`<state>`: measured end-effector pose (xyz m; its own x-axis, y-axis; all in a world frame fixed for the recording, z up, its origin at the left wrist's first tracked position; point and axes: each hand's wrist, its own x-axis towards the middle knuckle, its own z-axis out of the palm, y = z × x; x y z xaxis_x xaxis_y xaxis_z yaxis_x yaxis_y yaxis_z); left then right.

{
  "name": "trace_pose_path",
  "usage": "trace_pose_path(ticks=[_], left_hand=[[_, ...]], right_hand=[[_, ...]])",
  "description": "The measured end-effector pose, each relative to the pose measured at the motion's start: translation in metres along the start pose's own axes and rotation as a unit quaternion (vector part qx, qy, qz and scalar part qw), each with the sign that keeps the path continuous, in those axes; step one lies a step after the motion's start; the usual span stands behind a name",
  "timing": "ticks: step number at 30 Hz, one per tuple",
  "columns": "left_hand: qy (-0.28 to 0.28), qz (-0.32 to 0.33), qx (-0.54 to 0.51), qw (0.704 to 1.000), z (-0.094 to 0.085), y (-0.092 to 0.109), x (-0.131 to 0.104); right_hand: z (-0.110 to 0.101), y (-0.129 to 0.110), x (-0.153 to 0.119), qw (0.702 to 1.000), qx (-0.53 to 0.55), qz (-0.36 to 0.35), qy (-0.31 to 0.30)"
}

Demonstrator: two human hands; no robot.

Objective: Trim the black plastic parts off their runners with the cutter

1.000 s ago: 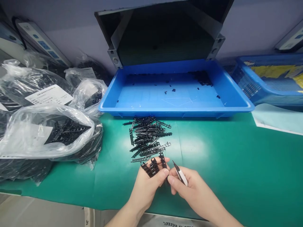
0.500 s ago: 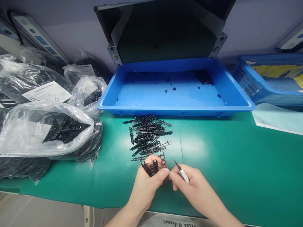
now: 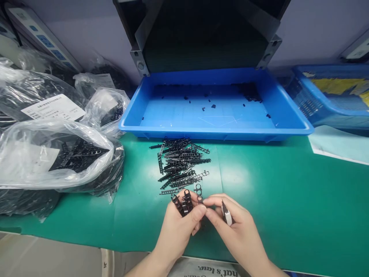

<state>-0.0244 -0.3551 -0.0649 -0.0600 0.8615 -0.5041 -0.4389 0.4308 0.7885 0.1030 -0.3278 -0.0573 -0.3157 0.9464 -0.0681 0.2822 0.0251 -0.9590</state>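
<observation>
My left hand (image 3: 180,227) is closed around several black plastic strips (image 3: 186,202), which stick up between thumb and fingers. One more strip with round rings (image 3: 198,192) points away from its fingertips. My right hand (image 3: 235,225) is closed too: thumb and forefinger pinch at this ringed strip beside the left thumb. Tucked in the same hand is a white-handled tool (image 3: 226,215) with a dark pointed tip, perhaps tweezers or a small knife. Just beyond the hands, a loose pile of black plastic strips (image 3: 183,163) lies on the green mat (image 3: 273,184).
Behind the pile stands a blue tray (image 3: 216,134) with small black pieces in it. Clear plastic bags (image 3: 57,154) of black parts crowd the left side. A blue basket (image 3: 325,104) and a pale sheet (image 3: 340,144) are at the right. A dark shelf (image 3: 201,38) overhangs the tray.
My right forefinger has moved in to the ringed strip, where the thumb meets it. The white-handled tool has turned more upright in that hand. The view has shifted slightly.
</observation>
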Motion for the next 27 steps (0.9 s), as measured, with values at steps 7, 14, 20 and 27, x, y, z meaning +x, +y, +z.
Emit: trace_pose_path(ticks=[7,14,20,27], left_hand=[[0.008,0.0,0.016,1.0,0.001,0.0,0.0],[0.004,-0.005,0.011,1.0,-0.002,-0.001,-0.002],[-0.027,-0.002,-0.017,0.999,-0.005,-0.005,-0.003],[-0.013,0.009,-0.032,0.999,-0.002,0.003,-0.005]], right_hand=[[0.0,-0.001,-0.001,1.0,-0.013,0.024,-0.002],[0.003,0.001,-0.003,1.0,-0.007,-0.023,0.005],[-0.007,0.008,0.0,0.998,0.04,0.016,-0.055],[-0.028,0.001,0.003,0.985,-0.068,0.014,-0.157]])
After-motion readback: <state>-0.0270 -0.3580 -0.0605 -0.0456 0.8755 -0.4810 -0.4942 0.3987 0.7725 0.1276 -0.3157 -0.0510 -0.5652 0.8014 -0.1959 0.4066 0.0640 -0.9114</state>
